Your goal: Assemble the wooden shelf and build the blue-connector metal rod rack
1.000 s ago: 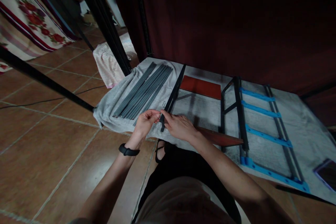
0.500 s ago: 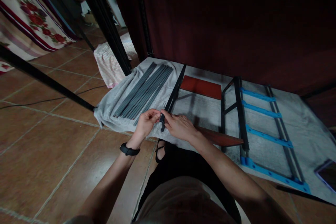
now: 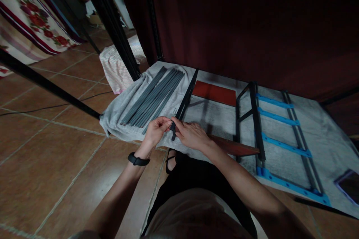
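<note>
Both the left hand (image 3: pixel 155 131) and the right hand (image 3: pixel 193 134) meet, in the head view, at the near end of a slim, straight black bar (image 3: pixel 185 101), which runs from the far edge of the surface to the near one. The left hand has its thumb and forefinger pinched together at the tip; what sits between them is too small to tell. The right hand's fingers are curled over that same end and grip it, seemingly to steady the bar while the left does fine work. A soft grey cloth (image 3: pixel 322 119) covers the surface, perhaps to guard the parts from scratches. Left of the bar, thin grey round rods (image 3: pixel 155 97) lie side by side, an arrangement that probably keeps them together. To its right are a flat orange-red rectangular panel (image 3: pixel 214 92) and, just beyond the right hand, a reddish-brown board (image 3: pixel 235 147). This reaches a black angular frame (image 3: pixel 258 127), beside which bright blue perforated slats (image 3: pixel 286 146) cross dark rails like rungs, their even spacing suggesting a rack.
</note>
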A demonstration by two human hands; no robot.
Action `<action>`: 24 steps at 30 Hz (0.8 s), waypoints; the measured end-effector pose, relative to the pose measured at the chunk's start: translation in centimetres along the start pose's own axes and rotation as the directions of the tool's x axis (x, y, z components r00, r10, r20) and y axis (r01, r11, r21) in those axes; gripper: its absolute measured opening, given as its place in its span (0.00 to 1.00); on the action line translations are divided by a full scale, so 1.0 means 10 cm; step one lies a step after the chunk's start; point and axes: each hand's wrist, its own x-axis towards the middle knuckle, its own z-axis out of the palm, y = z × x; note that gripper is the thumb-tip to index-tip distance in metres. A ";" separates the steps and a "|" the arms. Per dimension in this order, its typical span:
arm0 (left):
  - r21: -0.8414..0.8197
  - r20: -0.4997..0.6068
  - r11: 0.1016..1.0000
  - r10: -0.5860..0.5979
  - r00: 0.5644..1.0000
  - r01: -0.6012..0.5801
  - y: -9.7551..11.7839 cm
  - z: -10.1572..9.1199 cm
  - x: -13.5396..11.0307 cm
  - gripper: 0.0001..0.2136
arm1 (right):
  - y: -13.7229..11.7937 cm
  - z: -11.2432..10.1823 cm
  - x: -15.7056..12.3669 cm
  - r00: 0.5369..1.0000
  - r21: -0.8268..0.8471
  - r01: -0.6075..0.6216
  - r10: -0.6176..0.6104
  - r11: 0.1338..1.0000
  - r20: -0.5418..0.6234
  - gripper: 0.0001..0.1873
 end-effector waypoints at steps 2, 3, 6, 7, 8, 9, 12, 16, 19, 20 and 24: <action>-0.003 0.005 1.000 0.017 1.000 -0.017 0.01 0.00 0.00 0.16 | 0.00 0.00 0.00 1.000 0.001 -0.006 0.006 1.000 0.004 0.33; -0.004 0.009 1.000 0.021 1.000 -0.021 0.02 0.00 0.00 0.15 | 0.00 0.00 0.00 1.000 0.002 -0.008 0.008 1.000 0.004 0.33; -0.014 0.015 1.000 0.017 1.000 -0.017 0.03 -0.01 -0.02 0.16 | -0.01 0.00 0.00 1.000 0.003 -0.012 0.012 1.000 0.004 0.32; -0.024 0.010 1.000 0.011 1.000 -0.011 0.02 -0.01 -0.02 0.17 | -0.01 0.00 0.00 1.000 0.003 -0.011 0.011 1.000 0.003 0.33; -0.034 0.003 0.999 0.001 1.000 -0.001 0.02 -0.01 -0.03 0.17 | -0.01 0.00 0.00 1.000 0.002 -0.008 0.008 1.000 0.001 0.33; -0.041 -0.007 0.999 -0.011 1.000 0.011 0.01 -0.01 -0.03 0.17 | -0.01 0.00 0.00 1.000 0.001 -0.005 0.005 1.000 -0.003 0.33; -0.030 -0.021 0.999 -0.043 0.999 0.043 0.01 0.00 -0.03 0.18 | 0.00 0.01 0.00 1.000 -0.004 0.009 -0.009 1.000 -0.020 0.33; -0.004 -0.008 1.000 -0.010 1.000 0.010 0.04 0.01 -0.01 0.17 | 0.00 0.01 -0.01 1.000 -0.006 0.006 -0.006 1.000 -0.018 0.32; -0.003 0.002 1.000 0.017 1.000 -0.017 0.07 0.01 -0.01 0.15 | -0.01 0.00 -0.01 1.000 0.005 0.000 0.000 1.000 -0.009 0.33; -0.009 0.008 1.000 0.017 1.000 -0.017 0.08 0.00 -0.02 0.15 | -0.02 0.00 -0.01 1.000 0.006 -0.004 0.004 1.000 -0.010 0.33; -0.051 0.006 0.999 -0.013 1.000 0.013 0.06 0.00 -0.04 0.16 | -0.02 -0.01 -0.01 1.000 -0.006 -0.015 0.015 1.000 -0.001 0.33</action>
